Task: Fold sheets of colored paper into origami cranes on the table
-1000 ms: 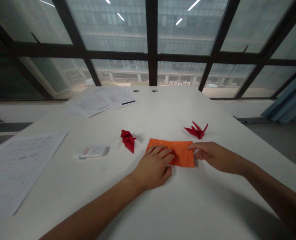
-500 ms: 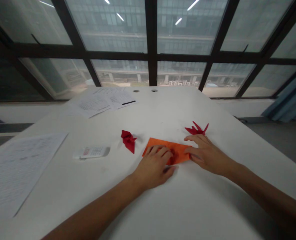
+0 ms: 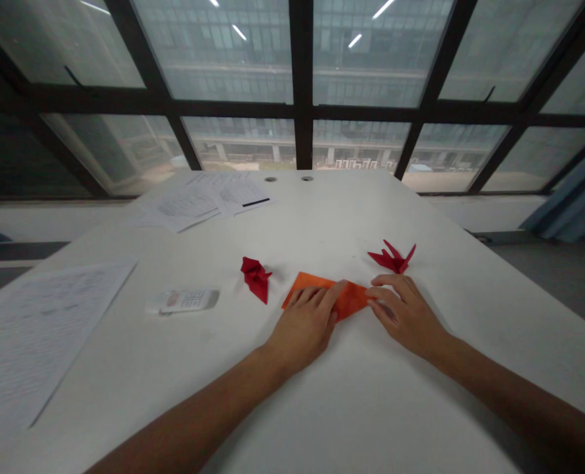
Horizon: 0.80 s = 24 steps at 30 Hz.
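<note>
A folded sheet of orange origami paper (image 3: 352, 301) lies on the white table before me. My left hand (image 3: 306, 322) rests flat across its left and middle part, fingers stretched out, hiding much of the near edge. At the right end, my right hand (image 3: 408, 313) pinches the paper's corner between thumb and fingertips. Just beyond that hand sits a red folded-paper figure (image 3: 395, 259) with pointed tips. Another red folded-paper figure (image 3: 256, 279) lies to the left of the orange paper, apart from it.
A small clear packet with a printed white label (image 3: 186, 301) lies left of the red figure. One printed sheet (image 3: 50, 336) is at the near left, and several overlapping papers (image 3: 198, 201) are at the far left. Dark-framed windows (image 3: 303, 85) stand behind the table.
My right hand has drawn slightly nearer and off the red figure, and the paper's right end now looks narrower and pointed. My left index finger and thumb have shifted on the paper.
</note>
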Available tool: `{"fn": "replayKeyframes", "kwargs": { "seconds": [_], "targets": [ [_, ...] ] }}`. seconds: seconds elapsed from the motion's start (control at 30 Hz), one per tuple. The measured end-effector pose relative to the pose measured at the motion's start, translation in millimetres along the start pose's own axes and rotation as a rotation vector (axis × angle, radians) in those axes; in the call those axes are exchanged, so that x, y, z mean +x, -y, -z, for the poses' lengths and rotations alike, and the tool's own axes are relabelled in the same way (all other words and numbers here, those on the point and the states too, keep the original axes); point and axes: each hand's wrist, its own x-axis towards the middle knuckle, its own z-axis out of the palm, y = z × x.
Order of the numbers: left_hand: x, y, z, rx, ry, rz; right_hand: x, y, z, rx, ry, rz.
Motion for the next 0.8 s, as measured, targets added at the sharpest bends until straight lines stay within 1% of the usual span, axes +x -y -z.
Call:
{"fn": "replayKeyframes", "kwargs": {
  "seconds": [0.07,0.13,0.2,0.27,0.37,0.47,0.57,0.67,0.8],
  "targets": [
    [0,1,0.1,0.018,0.014,-0.019,2,4,3,0.02,0.108,0.112],
    [0,1,1.0,0.038,0.029,-0.029,5,7,5,0.069,0.242,0.178],
    [0,0,2.0,0.047,0.037,-0.035,6,7,5,0.102,0.331,0.182],
    [1,-1,3.1,0.043,0.037,-0.039,6,6,3,0.094,0.362,0.162],
    [1,-4,5.5,0.036,0.033,-0.035,3,2,0,0.035,0.34,0.123],
    [1,-5,7.7,0.039,0.027,-0.019,1,-4,-2,-0.015,0.278,0.036],
    [1,-5,7.2,0.04,0.013,-0.001,1,-10,-4,0.008,0.238,-0.062],
    [1,-4,4.8,0.053,0.002,0.004,0,-16,-7,0.059,0.212,-0.127],
    [2,-2,3.8,0.114,0.022,-0.017,0,-22,-8,0.12,0.066,-0.276]
  ]
}}
